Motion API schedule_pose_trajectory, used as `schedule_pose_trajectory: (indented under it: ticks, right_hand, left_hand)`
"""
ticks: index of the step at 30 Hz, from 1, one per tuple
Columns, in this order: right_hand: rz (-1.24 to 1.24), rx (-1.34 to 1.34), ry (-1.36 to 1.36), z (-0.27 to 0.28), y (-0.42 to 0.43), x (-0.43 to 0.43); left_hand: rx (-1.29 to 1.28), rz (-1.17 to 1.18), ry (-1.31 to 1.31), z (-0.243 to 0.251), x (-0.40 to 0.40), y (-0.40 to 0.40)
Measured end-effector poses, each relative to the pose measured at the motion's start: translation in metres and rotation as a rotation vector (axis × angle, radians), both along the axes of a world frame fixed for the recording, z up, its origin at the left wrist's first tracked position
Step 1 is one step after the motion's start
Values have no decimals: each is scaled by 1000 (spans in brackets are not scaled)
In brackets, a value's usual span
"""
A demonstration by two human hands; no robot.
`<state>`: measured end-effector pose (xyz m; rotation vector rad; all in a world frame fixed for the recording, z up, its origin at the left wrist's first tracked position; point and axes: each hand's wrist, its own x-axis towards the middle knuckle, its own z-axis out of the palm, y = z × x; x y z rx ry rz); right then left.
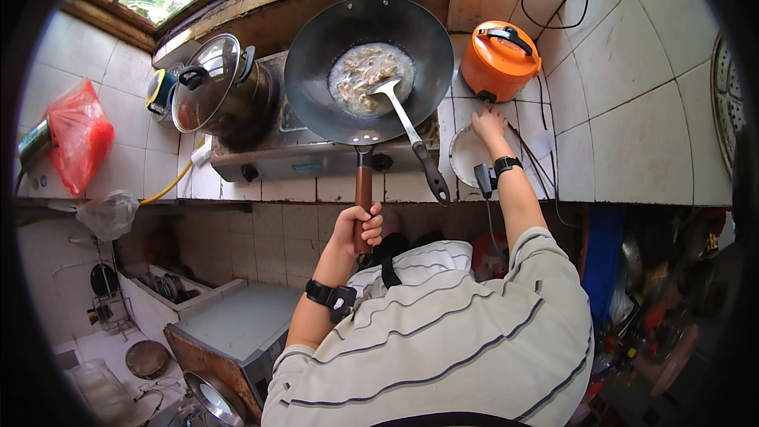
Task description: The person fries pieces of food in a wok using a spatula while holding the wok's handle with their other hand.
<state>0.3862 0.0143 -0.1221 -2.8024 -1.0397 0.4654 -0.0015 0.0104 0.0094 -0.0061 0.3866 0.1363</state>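
Observation:
My left hand (360, 228) is wrapped around the brown wooden handle (363, 187) of a large dark wok (308, 77). The wok sits on a gas stove (320, 163). Pale pieces of food (362, 74), perhaps meat, lie in cloudy, bubbling liquid at its bottom. A metal spatula (400, 112) rests in the wok, its black grip hanging over the rim. My right hand (491, 124) reaches to the front of an orange rice cooker (501, 65) with its lid down. The fingertips are at the dark front catch; whether they touch it is unclear.
Left of the wok stands a dark pot (252, 101) with a glass lid (207, 83) tilted against it. A white plate or bowl (465, 157) lies under my right wrist. Cables (533, 160) run down beside the cooker. A red plastic bag (80, 136) sits at far left.

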Motion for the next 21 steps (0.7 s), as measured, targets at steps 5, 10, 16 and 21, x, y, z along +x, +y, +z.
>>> schedule_pose_trajectory:
  ticks: [5, 10, 16, 21]
  right_hand:
    - [-3, 40, 30, 3, -2, 5]
    - [274, 347, -174, 17, -23, -6]
    - [569, 779, 376, 140, -79, -91]
    - [961, 618, 184, 184, -88, -132]
  left_hand:
    - [-4, -2, 5, -1, 1, 3]
    - [17, -1, 19, 1, 1, 2]
    - [-1, 2, 10, -1, 2, 2]
    - [24, -24, -21, -1, 1, 3]
